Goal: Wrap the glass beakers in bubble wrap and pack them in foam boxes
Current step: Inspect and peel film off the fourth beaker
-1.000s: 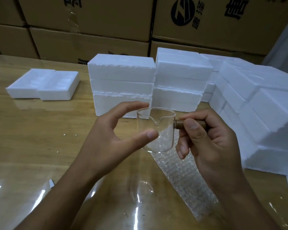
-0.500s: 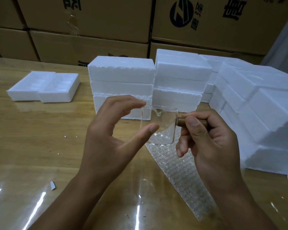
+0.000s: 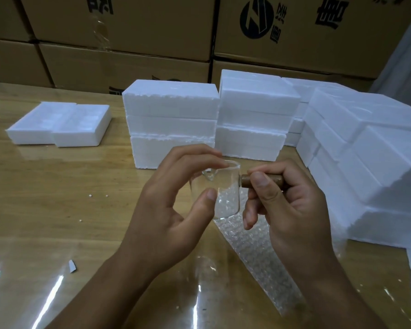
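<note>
Left hand [image 3: 166, 210] pinches the beaker [image 3: 228, 186] at rim and side — right hand [image 3: 292, 205] clamped round its wooden handle [image 3: 277, 179] — both above the bubble wrap [image 3: 259, 257].

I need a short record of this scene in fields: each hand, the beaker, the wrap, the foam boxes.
left hand: pinches the beaker, fingers on rim, thumb on side
right hand: grips the handle
beaker: unwrapped, held above the bubble wrap
bubble wrap: strip lying on the table
foam boxes: stacked behind the hands; an open box at far left
</note>
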Demonstrator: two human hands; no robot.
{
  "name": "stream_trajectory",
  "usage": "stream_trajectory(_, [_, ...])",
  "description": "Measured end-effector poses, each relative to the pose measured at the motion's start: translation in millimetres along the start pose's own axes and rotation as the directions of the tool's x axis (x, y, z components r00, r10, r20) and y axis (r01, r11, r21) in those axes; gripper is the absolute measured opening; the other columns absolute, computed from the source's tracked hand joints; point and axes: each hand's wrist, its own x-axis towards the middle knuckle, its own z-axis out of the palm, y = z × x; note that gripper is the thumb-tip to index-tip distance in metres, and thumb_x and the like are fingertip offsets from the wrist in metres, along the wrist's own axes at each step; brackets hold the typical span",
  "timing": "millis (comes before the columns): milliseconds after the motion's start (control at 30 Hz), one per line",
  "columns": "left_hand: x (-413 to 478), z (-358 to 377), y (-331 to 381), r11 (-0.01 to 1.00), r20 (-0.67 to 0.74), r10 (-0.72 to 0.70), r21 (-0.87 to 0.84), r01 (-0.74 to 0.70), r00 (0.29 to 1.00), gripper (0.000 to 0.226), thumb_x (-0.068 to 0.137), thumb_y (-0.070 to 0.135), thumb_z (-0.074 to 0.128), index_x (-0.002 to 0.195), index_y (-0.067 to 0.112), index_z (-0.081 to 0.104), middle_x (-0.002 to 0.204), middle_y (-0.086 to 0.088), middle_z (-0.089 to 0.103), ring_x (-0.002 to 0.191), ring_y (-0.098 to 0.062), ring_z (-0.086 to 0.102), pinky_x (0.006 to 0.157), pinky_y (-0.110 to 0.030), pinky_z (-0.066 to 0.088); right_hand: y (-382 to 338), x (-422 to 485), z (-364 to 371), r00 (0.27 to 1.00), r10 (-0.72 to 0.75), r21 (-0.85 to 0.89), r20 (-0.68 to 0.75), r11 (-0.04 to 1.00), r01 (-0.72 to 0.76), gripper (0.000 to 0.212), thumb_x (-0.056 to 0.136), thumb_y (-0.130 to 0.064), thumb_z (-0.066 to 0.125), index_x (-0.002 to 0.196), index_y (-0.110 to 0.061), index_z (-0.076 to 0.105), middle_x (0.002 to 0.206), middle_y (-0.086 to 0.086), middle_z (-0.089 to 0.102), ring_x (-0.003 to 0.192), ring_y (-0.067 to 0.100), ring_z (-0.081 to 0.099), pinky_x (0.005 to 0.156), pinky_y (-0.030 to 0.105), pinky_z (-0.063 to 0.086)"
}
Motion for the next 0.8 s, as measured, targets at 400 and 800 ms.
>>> stream_trajectory(400, [6.8, -10.9, -0.7, 0.994, 0.108, -0.096, -0.049, 0.102, 0.99, 0.035, 0.085, 0.034, 0.047, 0.107, 0.024, 0.073, 0.123, 0.006, 0.066, 0.125, -0.024, 0.057, 0.098, -0.031, 0.044, -1.1, -3.3, 2.7, 0.989, -0.033, -0.02, 0.144, 0.999, 0.036, 0.011, 0.093, -0.031, 0.058, 0.093, -0.021, 0.064, 0.075, 0.012, 0.068, 0.047, 0.017, 0.059, 0.052, 0.03, 0.051])
stream_trajectory(800, [7.8, -9.5, 0.2, 0.915, 0.149, -0.39, -0.049, 0.4, 0.909, 0.038, 0.077, 0.067, 0.054, 0.113, 0.056, 0.062, 0.097, 0.016, 0.076, 0.089, -0.004, 0.073, 0.076, -0.01, 0.052, -0.1, 0.0, -4.3, 0.991, -0.129, -0.077, 0.036, 0.988, 0.131, 0.007, 0.097, -0.018, 0.056, 0.095, -0.015, 0.063, 0.066, 0.006, 0.064, 0.047, 0.017, 0.059, 0.052, 0.029, 0.052])
